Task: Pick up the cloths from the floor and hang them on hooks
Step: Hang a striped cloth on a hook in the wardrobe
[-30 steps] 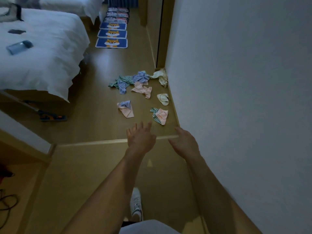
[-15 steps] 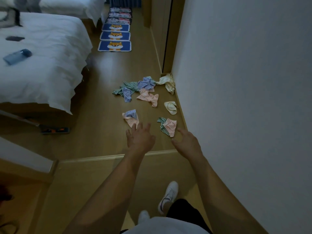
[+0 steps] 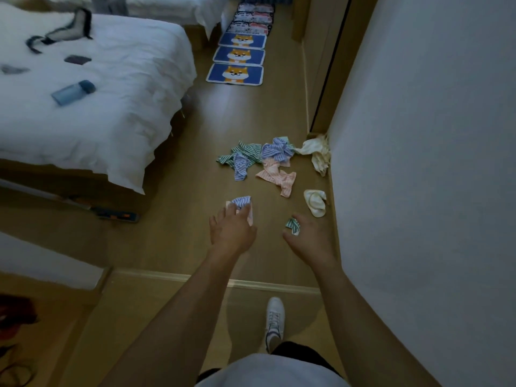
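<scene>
Fingers of left hand spread over blue cloth; right hand open over green cloth, near right wall.

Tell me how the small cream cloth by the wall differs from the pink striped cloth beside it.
The cream cloth is plain; the pink striped cloth is patterned. The cream cloth is bunched into a compact lump, while the pink striped cloth sprawls wider. The cream cloth lies nearer the wall; the pink one lies farther out. Both lie crumpled on the floor, untouched by either hand.
</scene>
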A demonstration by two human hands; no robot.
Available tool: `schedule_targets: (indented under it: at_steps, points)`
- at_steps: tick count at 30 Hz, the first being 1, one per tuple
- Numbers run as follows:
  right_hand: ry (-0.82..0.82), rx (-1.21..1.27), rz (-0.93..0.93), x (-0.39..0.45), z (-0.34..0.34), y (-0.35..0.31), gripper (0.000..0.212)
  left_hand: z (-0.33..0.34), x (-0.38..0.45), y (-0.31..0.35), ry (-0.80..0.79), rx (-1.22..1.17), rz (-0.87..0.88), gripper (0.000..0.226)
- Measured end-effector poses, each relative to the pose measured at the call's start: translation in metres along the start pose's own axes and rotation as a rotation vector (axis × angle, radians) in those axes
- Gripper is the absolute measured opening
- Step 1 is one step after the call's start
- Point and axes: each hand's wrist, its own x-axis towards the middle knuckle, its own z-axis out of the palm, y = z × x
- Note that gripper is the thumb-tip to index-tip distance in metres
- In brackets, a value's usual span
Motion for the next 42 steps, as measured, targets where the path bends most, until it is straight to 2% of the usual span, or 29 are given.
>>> schedule_targets:
  at_steps: [8,17,24,34,42]
  points:
    - [-0.135,0.027,0.018,0.107,-0.024,-0.007,0.059,-0.010,0.093,0.023,-0.010,0.012,-0.068,0.057]
    - [-0.217,0.047,0.033,0.197,-0.017,-0.031,0.057,-0.013,0.180,0.003,-0.094,0.035,-0.091,0.061]
    - [-0.240,0.092,0.112,0.275,0.003,-0.067,0.060,-0.022,0.270,-0.013,-0.122,-0.012,-0.037,0.060]
    - [-0.279,0.159,0.268,0.384,0.050,-0.101,0.056,-0.019,0.402,-0.063,-0.224,0.011,0.056,0.060]
    - [-0.313,0.228,0.403,0.474,0.133,-0.079,0.046,0.044,0.479,-0.096,-0.265,-0.004,0.045,0.058]
